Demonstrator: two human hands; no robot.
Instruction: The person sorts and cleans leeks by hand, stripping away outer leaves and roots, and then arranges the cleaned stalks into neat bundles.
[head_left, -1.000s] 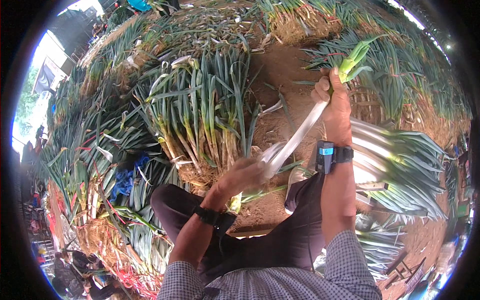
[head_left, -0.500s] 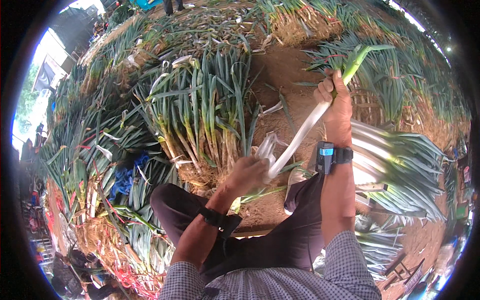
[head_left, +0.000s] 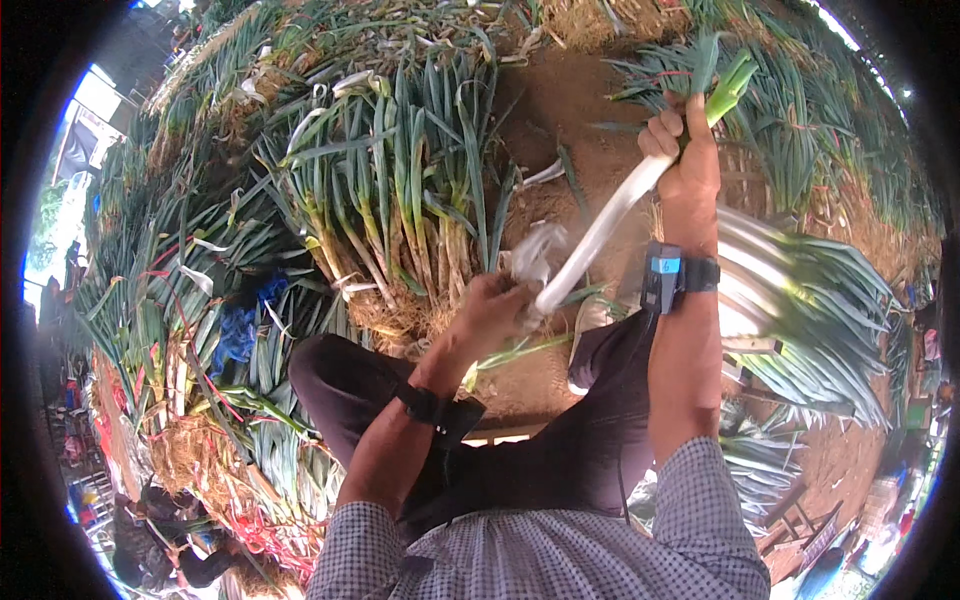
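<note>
- The right hand (head_left: 687,155) is clenched round the upper part of one leek (head_left: 598,232), just below its green top (head_left: 730,88), as it was a second ago.
- The left hand (head_left: 490,312) is closed at the leek's lower end, fingers curled on loose pale skin (head_left: 538,252); motion blurs the fingertips.
- That skin has changed most: a second ago it lay close along the white shaft, and now it stands out to the left, with a gap between.
- The leek slants in the air between the hands, over brown ground (head_left: 550,130), its white end low and left, its green end high and right.
- Both hands sit higher in the view than before, but the standing leek bundle (head_left: 400,200) has risen too, so the camera has also tilted.
- The legs seen at the top edge half a second ago have left the view.
- Cleaned leeks (head_left: 800,290) lie fanned beside the right forearm (head_left: 685,370), much as before.
- Blue plastic (head_left: 235,335) remains among the leaves to the left.
</note>
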